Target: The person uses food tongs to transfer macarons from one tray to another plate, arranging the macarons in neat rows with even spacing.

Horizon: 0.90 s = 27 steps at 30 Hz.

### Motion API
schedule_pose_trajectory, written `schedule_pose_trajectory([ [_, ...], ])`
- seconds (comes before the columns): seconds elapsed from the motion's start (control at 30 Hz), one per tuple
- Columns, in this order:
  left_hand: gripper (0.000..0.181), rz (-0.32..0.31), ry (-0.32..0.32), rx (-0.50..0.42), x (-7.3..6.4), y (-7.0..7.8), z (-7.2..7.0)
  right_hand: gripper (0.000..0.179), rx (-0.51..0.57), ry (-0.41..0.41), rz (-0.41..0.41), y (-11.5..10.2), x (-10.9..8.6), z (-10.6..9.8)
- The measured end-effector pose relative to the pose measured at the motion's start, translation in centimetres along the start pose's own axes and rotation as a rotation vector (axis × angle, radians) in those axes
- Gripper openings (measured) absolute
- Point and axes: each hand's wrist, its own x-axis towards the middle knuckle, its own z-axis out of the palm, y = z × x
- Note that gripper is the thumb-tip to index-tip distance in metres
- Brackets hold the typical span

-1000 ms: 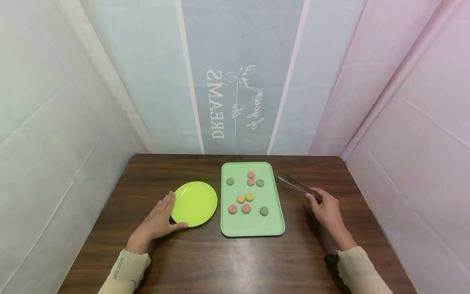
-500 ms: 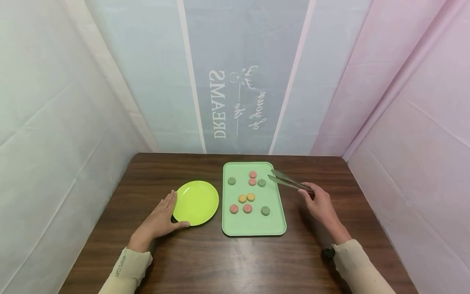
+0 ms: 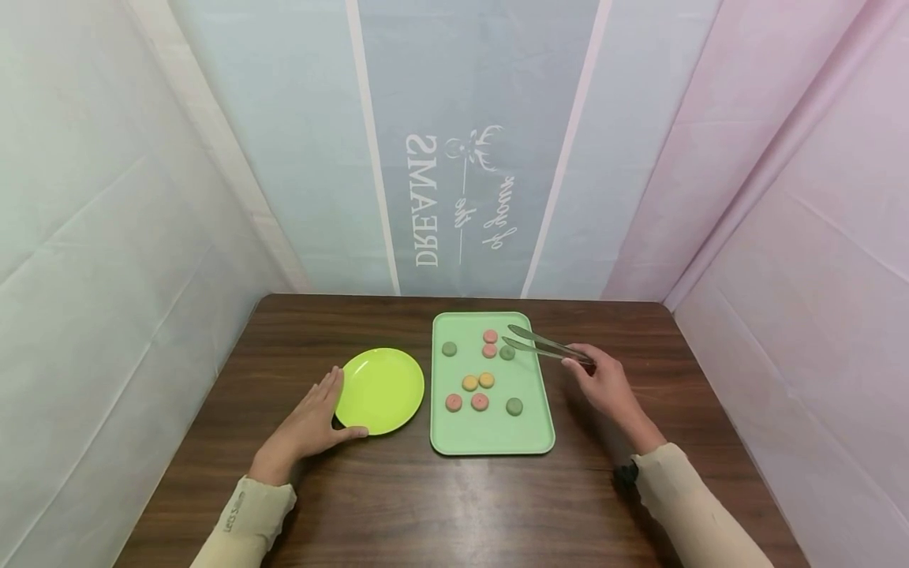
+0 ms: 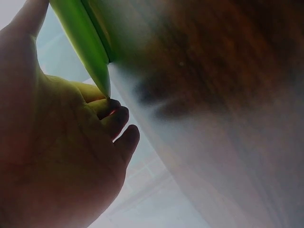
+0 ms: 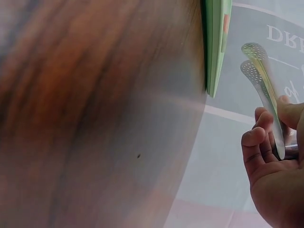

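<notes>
Tongs (image 3: 543,341) reach over the far right of the tray (image 3: 490,435), tips parted and, from the right wrist, raised above it. Right hand (image 3: 607,386) grips them near the back end, thumb opposite fingers. Nearer tip beside or over a green cookie (image 3: 507,354); cannot tell if touching. Judged risk: a hold so far back could let the tips waver and graze that cookie.

Just left, 2 pink cookies (image 3: 490,349) sit close together. If the tips came down wide, they might shove a pink cookie instead. Squeezed off-centre, a round edge could pop free; firmness unknown.

No hand on the tray; dragging tips could skid it across the table (image 3: 341,521).

Left of the tray, the plate (image 3: 381,392). Left hand (image 3: 307,422) spread wide, fingers at its left rim, thumb at its near rim. Uneven pressure there could tip or slide it.
</notes>
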Motion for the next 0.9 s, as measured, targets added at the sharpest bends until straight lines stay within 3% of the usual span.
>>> schedule_pose_trajectory([
  [0.9,0.131,0.017,0.016,0.004,0.3,0.0,0.4,0.032,0.014,-0.03,-0.027,-0.2,3.1,2.3],
])
